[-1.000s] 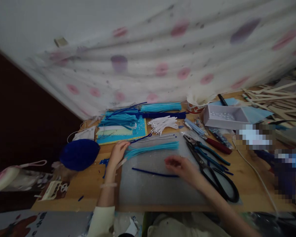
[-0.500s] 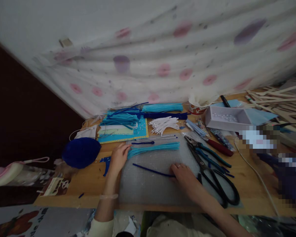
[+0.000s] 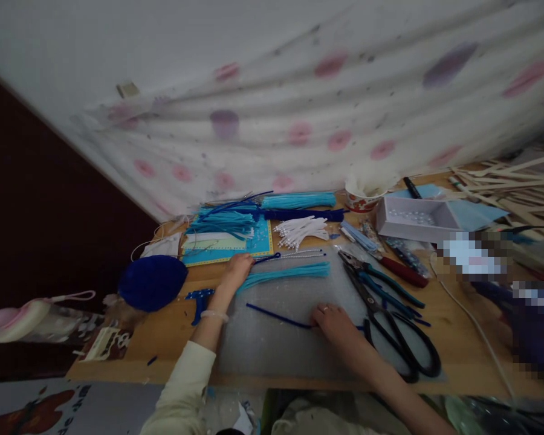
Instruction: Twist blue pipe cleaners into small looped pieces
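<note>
My left hand [image 3: 238,270] is closed on one end of a short dark blue looped stem [image 3: 268,258], beside the white beaded strands [image 3: 294,256]. Below it a bundle of light blue stems [image 3: 290,273] lies on the grey translucent mat [image 3: 263,350]. My right hand [image 3: 330,320] rests on the mat at the right, its fingers closed over a long dark blue stem [image 3: 278,315] that sticks out to the left. Black-handled scissors [image 3: 385,320] and pliers [image 3: 385,281] lie right of that hand.
Behind are white beaded stems [image 3: 301,231], turquoise stems [image 3: 226,222] and a paper cup [image 3: 362,199]. A white box of beads [image 3: 414,219] stands at the right. At the left are a dark blue oval piece [image 3: 153,282], a small blue piece [image 3: 198,305] and a bottle [image 3: 36,320].
My left hand has moved up and right, and the short looped stem has shifted up and tilted with it. My right hand stays on the long stem. The view has shifted slightly.
</note>
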`<state>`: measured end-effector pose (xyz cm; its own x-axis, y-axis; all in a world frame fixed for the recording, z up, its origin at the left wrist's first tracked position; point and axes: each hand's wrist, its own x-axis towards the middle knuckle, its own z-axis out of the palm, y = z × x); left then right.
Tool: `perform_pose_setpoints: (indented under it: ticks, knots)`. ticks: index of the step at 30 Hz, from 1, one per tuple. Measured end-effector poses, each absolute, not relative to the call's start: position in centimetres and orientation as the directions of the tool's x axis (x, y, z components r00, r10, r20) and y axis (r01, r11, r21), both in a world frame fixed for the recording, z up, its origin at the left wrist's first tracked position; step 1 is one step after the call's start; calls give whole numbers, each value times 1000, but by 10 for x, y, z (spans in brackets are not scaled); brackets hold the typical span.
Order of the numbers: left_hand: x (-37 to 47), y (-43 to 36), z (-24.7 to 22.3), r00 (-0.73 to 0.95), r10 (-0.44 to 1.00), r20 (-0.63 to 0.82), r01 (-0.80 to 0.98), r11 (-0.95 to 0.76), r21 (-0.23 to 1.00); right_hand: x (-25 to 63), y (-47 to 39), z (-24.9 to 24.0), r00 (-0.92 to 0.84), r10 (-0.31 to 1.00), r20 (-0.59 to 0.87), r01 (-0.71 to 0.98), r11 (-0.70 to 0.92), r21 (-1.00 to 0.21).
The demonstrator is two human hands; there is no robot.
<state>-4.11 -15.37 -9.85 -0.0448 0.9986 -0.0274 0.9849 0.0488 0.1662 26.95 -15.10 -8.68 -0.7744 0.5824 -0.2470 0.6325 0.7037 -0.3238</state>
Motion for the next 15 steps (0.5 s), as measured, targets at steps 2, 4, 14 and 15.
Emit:
perform_pose_setpoints:
  ticks: [2,4,14,15]
  knots:
    - [-41,-156,-98,-37,999,-37,986,43,162,270,-151,-87,-779,574,-254,627,708,-324]
    - [-40,-157,-97,-27,999,-43,986,34,163,271,-151,-86,-783,565,-260,622,711,-327]
    - [-43,-157,-98,17,999,-34,984,-11,178,275,-151,-90,-803,563,-197,594,725,-348]
    - [-44,-156,-99,17,999,-30,984,-12,179,275,-151,-90,-803,563,-195,593,725,-350]
